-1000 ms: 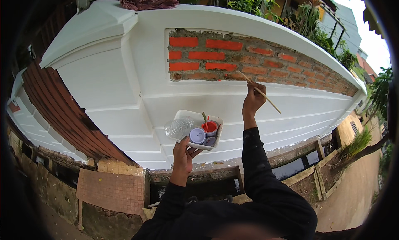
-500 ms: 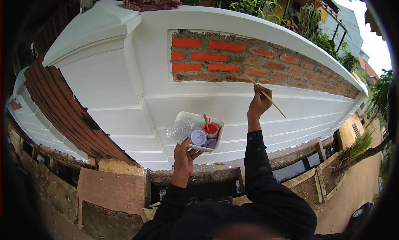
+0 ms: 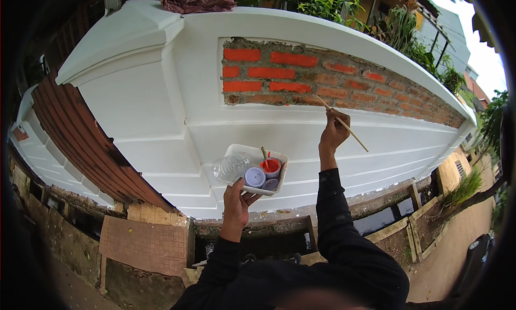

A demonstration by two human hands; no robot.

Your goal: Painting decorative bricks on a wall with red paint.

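Your right hand [image 3: 333,134] has come a little lower and more to the right than it was a moment ago, and its fingers are closed around a thin paintbrush [image 3: 344,125]. The brush tip now touches the bottom edge of the brick patch [image 3: 344,84], near the dull bricks, so it looks like you are about to color the next ones bright orange like those on the left. Your left hand [image 3: 236,205] has stayed put, fingers curled under a white tray [image 3: 236,149] and holding it up. In the tray sit an orange paint pot [image 3: 271,166] with a stick in it, a light purple pot [image 3: 254,177] and a clear plastic bottle [image 3: 230,167] lying on its side. A reddish rag [image 3: 196,0] rests on top of the white wall [image 3: 140,95]. A dark ditch [image 3: 376,221] runs between you and the wall, so you must reach across.
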